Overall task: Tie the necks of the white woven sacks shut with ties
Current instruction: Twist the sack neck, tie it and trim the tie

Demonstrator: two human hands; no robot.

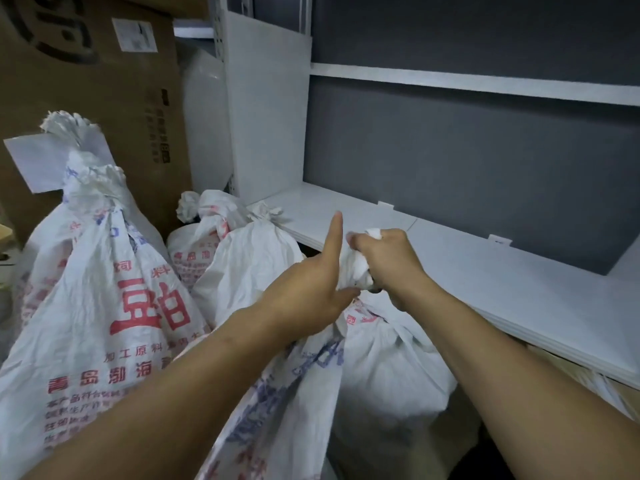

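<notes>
Head view: the right hand [384, 261] clenches around the bunched neck [353, 268] of a white woven sack [388, 368] that stands directly below both hands. The left hand [311, 289] raises a straight forefinger, its thumb touching the neck; whether it grips cannot be told. Tied sacks [104, 289] crowd left of it, and a white shelf [485, 271] lies beyond the right hand.

A storeroom, going by what stands around me.

Filled woven sacks [97, 306] printed in red and blue stand crowded together with their necks bunched. They lean against a big cardboard carton [104, 98] that carries a white shipping label [134, 35] (its print is too blurred for me to read). Beside them runs white metal shelving [485, 271], with a perforated upright [217, 29] and dark grey back panels [485, 168].
</notes>
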